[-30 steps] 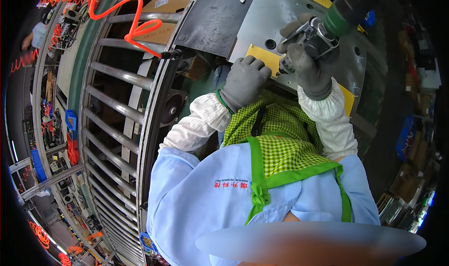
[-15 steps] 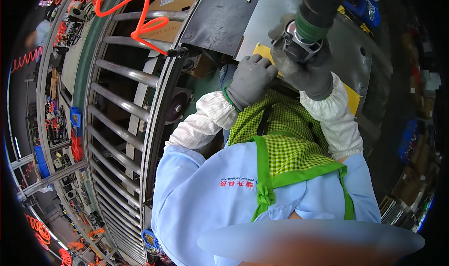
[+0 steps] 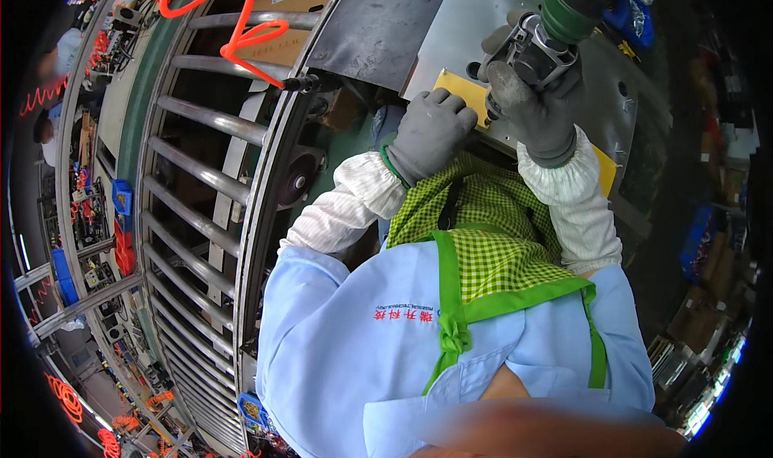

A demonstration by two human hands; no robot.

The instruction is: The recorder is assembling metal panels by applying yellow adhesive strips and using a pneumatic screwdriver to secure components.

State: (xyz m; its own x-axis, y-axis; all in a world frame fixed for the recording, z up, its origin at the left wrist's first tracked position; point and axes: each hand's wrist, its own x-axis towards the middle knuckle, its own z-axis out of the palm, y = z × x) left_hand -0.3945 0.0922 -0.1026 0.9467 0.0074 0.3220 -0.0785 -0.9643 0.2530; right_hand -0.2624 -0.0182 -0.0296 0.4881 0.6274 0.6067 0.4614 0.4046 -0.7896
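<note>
My right hand (image 3: 535, 112), in a grey glove, is closed around a metal-bodied power tool (image 3: 541, 49) with a dark green and black cylinder on top. Its narrow tip points down over a yellow strip (image 3: 460, 90) on the near side of a grey metal sheet (image 3: 455, 35). My left hand (image 3: 435, 132), gloved too, lies at the strip's left end with its fingers curled over the edge. The fingertips of the left hand are hidden, as are parts of the right fingers behind the tool.
A roller conveyor (image 3: 205, 164) runs along my left, with an orange coiled air hose (image 3: 241, 35) hanging over it. A dark plate (image 3: 366, 27) lies left of the sheet. Blue bins (image 3: 122, 196) stand beyond the conveyor. Cardboard boxes (image 3: 696, 317) are stacked at the right.
My right hand has shifted the power tool slightly up and to the right and tilted it. More of the yellow strip now shows. My left hand stays at the strip's edge.
</note>
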